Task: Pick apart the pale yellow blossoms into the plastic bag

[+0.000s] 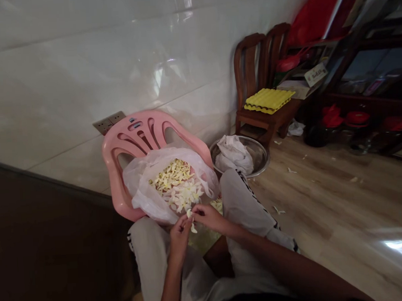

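left hand [180, 227] and right hand [209, 216] both pinch a pale flower [189, 213]; tugging hard could tear it, dropping bits outside the bag [143, 203].

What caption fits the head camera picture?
Left hand and right hand hold pale petals beside an open bag of flowers on a pink chair.

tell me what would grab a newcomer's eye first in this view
Probably the pink plastic chair by the tiled wall, bearing a white plastic bag spread open around pale flowers. Just in front, the left hand and right hand meet at a pale flower piece. Off to the right, bright yellow trays sit on a wooden chair.
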The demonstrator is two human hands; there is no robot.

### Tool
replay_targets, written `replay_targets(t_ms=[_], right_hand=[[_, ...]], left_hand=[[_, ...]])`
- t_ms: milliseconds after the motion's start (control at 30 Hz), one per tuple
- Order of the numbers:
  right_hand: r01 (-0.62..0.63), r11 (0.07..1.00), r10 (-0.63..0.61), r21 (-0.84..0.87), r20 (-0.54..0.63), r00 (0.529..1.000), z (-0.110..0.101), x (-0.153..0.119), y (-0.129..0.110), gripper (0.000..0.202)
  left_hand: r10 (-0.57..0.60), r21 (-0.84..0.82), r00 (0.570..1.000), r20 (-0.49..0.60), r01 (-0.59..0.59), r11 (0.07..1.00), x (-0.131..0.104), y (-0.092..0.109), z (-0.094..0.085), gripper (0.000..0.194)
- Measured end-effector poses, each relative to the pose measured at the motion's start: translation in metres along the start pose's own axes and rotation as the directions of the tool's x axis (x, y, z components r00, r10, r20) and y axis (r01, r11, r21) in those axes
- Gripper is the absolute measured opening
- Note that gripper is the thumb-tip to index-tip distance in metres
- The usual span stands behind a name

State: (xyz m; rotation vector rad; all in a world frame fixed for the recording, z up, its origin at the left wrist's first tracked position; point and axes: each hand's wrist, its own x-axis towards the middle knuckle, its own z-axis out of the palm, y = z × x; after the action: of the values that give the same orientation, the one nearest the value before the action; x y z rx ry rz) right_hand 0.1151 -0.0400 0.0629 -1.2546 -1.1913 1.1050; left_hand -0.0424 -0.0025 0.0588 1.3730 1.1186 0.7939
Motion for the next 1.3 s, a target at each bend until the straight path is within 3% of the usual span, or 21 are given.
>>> replay_targets(t_ms=[133,267,433,533,600,667,767,867,1000,1100,1300], right_hand=[[0.027,0.995,-0.028,-0.098,-0.011,1.0,0.003,0.001,0.008,0.011],[0.018,0.984,-0.034,-0.178,-0.083,0.996,0.005,0.004,0.013,0.013],[-0.085,0.964,0.032,-0.25,-0.21,0.977,-0.004,0.008,0.026,0.014],[-0.15,0.955,0.073,-0.257,-0.288,0.955,-0.012,0.011,0.028,0.017],[-0.166,0.973,0.117,-0.161,-0.278,0.953,-0.016,0.013,0.024,0.013],[-0.172,0.984,0.178,0.05,-0.19,0.965,-0.018,0.015,0.016,0.014],[-0.166,0.942,0.191,0.29,-0.059,0.98,-0.02,0.017,0.006,0.033],[-0.086,0.978,0.107,0.188,-0.099,0.989,-0.017,0.015,0.003,0.047],[0.0,1.0,0.0,0.027,-0.034,0.999,-0.009,0.008,-0.002,0.036],[-0.019,0.996,0.015,0.093,0.049,0.999,-0.004,0.003,-0.01,0.035],[-0.032,0.982,0.023,0.188,0.048,0.999,-0.003,0.001,-0.018,0.034]], left_hand=[[0.051,0.077,0.998,-0.04,-0.048,0.996,-0.004,-0.001,0.006,0.041],[0.026,0.045,0.982,-0.187,-0.018,0.999,-0.002,0.0,0.003,0.039],[-0.061,-0.157,0.881,-0.469,-0.015,0.987,0.007,0.001,-0.021,0.038],[-0.053,-0.18,0.849,-0.525,-0.05,0.982,0.01,0.0,-0.03,0.04],[-0.046,-0.172,0.861,-0.506,-0.048,0.984,0.01,0.0,-0.028,0.041],[-0.047,-0.171,0.888,-0.457,-0.036,0.985,0.009,0.001,-0.023,0.042],[-0.052,-0.169,0.934,-0.353,-0.009,0.986,0.006,0.004,-0.013,0.039],[-0.074,-0.167,0.959,-0.274,0.028,0.986,0.004,0.007,-0.008,0.039],[-0.077,-0.179,0.975,-0.209,0.039,0.983,0.003,0.009,-0.007,0.043],[-0.057,-0.169,0.985,-0.162,0.029,0.985,0.003,0.01,-0.006,0.045],[-0.018,-0.119,0.998,-0.068,0.01,0.993,0.002,0.01,0.0,0.041]])
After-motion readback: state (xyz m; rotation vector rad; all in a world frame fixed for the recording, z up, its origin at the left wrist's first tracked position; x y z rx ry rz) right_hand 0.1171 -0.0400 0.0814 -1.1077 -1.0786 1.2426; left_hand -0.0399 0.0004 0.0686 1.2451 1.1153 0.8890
